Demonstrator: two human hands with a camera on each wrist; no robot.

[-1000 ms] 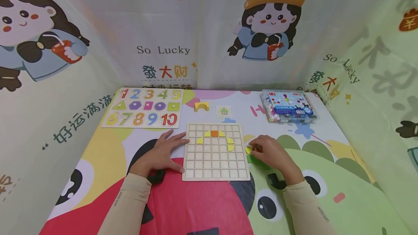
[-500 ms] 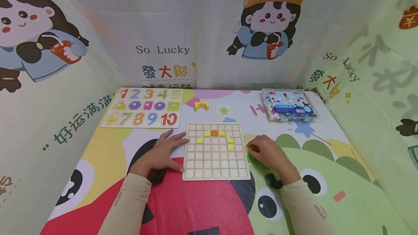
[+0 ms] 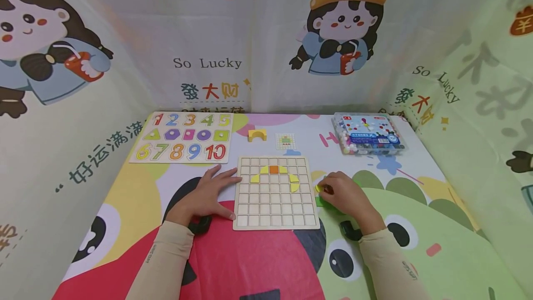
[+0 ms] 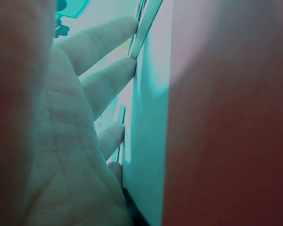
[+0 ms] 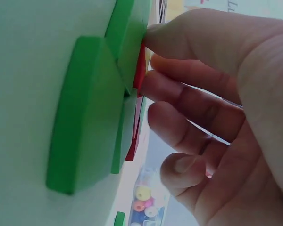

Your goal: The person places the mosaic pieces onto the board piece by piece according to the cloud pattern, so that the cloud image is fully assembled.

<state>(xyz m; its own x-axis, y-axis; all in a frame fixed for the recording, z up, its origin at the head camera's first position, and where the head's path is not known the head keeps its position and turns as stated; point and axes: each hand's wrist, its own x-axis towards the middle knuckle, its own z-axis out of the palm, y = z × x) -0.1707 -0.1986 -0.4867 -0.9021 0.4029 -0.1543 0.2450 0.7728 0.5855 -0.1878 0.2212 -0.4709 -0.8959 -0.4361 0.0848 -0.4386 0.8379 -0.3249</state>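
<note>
A wooden grid board (image 3: 275, 207) lies in the middle of the table, with yellow curved pieces and an orange square (image 3: 273, 170) in its upper rows. My left hand (image 3: 208, 196) lies flat beside the board's left edge, its straight fingers (image 4: 108, 80) touching that edge. My right hand (image 3: 333, 192) hovers just right of the board over a small heap of loose pieces. Its fingers are curled, and the thumb and forefinger pinch a red piece (image 5: 139, 70) wedged against green pieces (image 5: 89, 117). A yellow piece (image 3: 318, 188) shows at its fingertips.
A number puzzle board (image 3: 183, 138) lies at the back left. A yellow arch block (image 3: 257, 135) and a small pattern card (image 3: 285, 141) sit behind the grid board. A clear box of beads (image 3: 368, 134) stands at the back right. Printed cloth walls enclose three sides.
My right hand has shifted slightly over the loose pieces, its fingers staying curled. The left hand and the board have not moved.
</note>
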